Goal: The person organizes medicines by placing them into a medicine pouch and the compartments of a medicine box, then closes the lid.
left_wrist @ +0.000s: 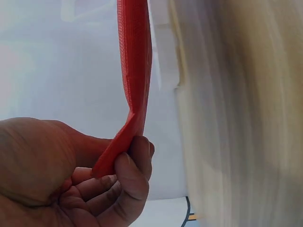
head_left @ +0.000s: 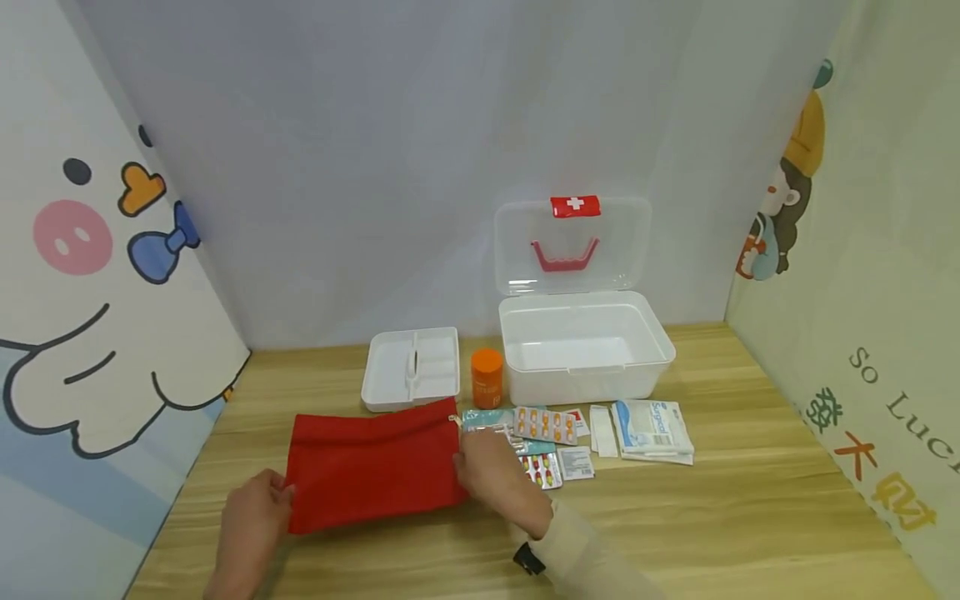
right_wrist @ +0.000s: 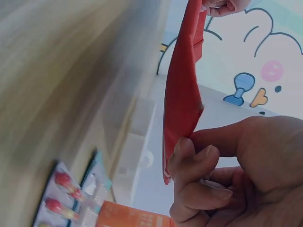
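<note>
Right over the near left part of the table [head_left: 720,533], there's a flat red pouch [head_left: 375,467] held out between two hands, just in front of the white divided tray [head_left: 387,367]. The left hand [head_left: 251,521] has its left edge pinched between thumb and fingers, and the right hand [head_left: 497,479] is pinching the other end, a bit below the little pale tab [head_left: 454,419] at the top corner, which I'd guess is a zipper pull. From the wrist views it looks lifted clear of the tabletop, at least between the grips.

Handling-wise, I'd call it light and soft: woven-looking fabric that creases where the left fingers squeeze and bends near the right hand, so don't expect it to hold a shape. It looks thin, so probably not much inside, though I can't see in. Doesn't look slippery or fragile; a plain thumb-and-finger pinch should be plenty. Best spots imo are the two short ends, like here, since one-handed it'd likely flop. If you're after the tab, pin the fabric right beside it or the whole corner will probably just follow. Watch that right end too, it's close to the blister packs [head_left: 545,425].
</note>
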The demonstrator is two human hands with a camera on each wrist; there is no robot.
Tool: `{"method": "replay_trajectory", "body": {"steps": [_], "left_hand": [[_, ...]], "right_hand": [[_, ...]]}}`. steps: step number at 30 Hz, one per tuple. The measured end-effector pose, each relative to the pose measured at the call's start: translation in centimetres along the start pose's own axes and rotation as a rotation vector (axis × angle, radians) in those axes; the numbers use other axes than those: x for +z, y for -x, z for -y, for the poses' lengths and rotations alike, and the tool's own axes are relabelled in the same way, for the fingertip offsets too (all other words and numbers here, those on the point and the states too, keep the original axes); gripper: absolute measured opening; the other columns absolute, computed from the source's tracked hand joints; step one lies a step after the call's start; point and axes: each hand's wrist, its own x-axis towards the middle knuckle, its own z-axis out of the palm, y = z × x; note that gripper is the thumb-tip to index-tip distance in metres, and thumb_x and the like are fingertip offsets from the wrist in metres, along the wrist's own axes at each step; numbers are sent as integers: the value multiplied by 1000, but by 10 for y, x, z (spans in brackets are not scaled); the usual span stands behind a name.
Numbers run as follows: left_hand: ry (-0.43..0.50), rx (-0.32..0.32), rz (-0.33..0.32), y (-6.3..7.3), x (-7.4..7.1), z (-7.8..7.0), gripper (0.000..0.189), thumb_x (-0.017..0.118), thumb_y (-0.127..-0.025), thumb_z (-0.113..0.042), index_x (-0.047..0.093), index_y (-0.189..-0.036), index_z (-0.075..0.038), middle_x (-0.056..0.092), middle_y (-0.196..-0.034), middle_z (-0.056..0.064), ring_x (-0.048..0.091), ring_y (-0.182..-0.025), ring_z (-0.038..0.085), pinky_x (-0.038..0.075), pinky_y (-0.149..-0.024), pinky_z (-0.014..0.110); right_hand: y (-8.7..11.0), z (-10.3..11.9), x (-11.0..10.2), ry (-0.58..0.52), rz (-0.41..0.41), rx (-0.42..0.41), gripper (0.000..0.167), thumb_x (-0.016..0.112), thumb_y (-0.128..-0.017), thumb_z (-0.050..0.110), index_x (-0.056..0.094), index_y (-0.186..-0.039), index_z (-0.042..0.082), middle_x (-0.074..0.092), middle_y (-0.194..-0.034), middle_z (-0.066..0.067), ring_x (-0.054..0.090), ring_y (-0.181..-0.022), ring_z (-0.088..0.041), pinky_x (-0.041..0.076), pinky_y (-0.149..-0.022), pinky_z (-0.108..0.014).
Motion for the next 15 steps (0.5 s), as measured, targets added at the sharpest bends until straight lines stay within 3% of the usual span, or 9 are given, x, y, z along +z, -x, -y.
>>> {"method": "replay_trajectory", "body": {"steps": [9,15], "left_hand": [[30,46,-114,2,-2,-14,16,61,-93,-9,65,-96,5,70,-79,15,63,-69,23,47,-59,31],[106,164,-304,4,0,-21,9,69,-89,-7,69,-92,2,72,-75,11,68,-67,22,50,-58,23]], "right_hand": [[3,-4,-21,-96,-85,-1,33,68,-88,15,54,-58,13,48,-53,4,45,-49,-15,34,-44,-23],[7,-7,-31,-105,-173,-22,25,66,-90,16,59,-67,12,52,-54,3,49,-50,-14,36,-46,-23]]}}
